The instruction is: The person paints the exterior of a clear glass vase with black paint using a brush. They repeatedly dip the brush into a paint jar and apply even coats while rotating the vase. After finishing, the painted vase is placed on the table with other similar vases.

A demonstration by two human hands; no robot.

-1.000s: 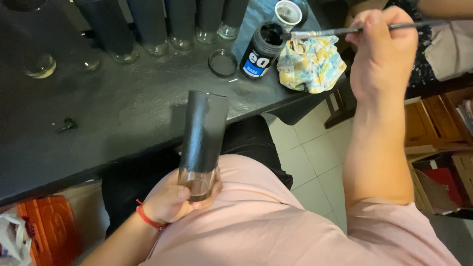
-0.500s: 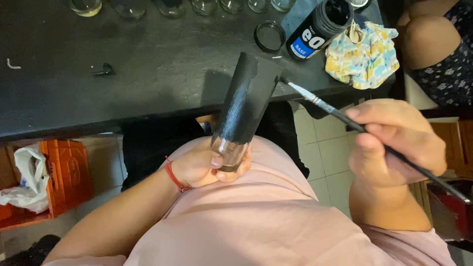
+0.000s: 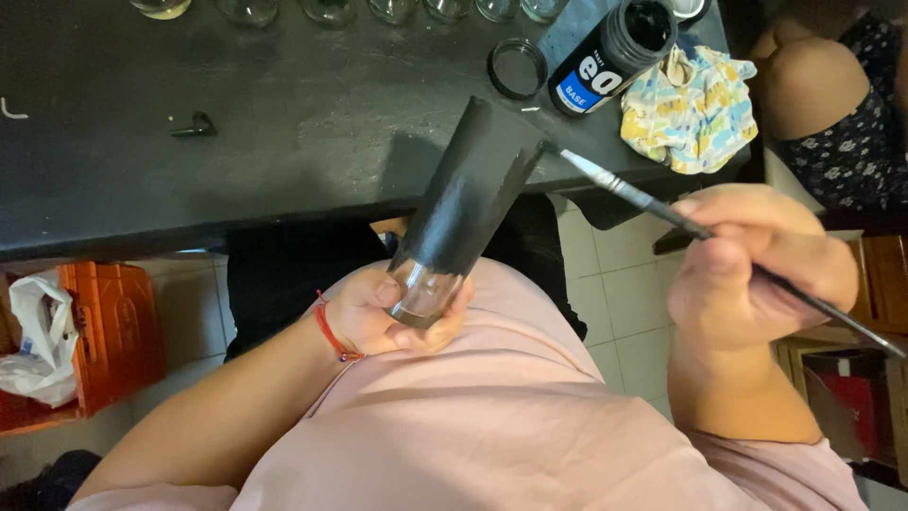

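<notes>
— Head view, the only one. What does each hand hold?

— Left hand, with a red string at the wrist, is clenched around the clear, unpainted base of a tall glass. The glass tilts up and to the right, over the person's lap at the near edge of the black table, and most of its wall is coated black. Right hand is closed around the thin dark handle of a paintbrush, whose metal ferrule and bristle tip touch the upper right edge of the glass.

— And the surroundings?

— On the table beyond the glass stands an open paint jar, black inside, with a blue and white label. Just left of it lies a round lid. Just right of it lies a crumpled patterned cloth in yellow, blue and white. A row of clear glasses runs along the far edge of the table. A small dark clip lies at the left of the table. An orange crate with a white plastic bag sits on the tiled floor at lower left. Another person's knee shows at upper right.
</notes>
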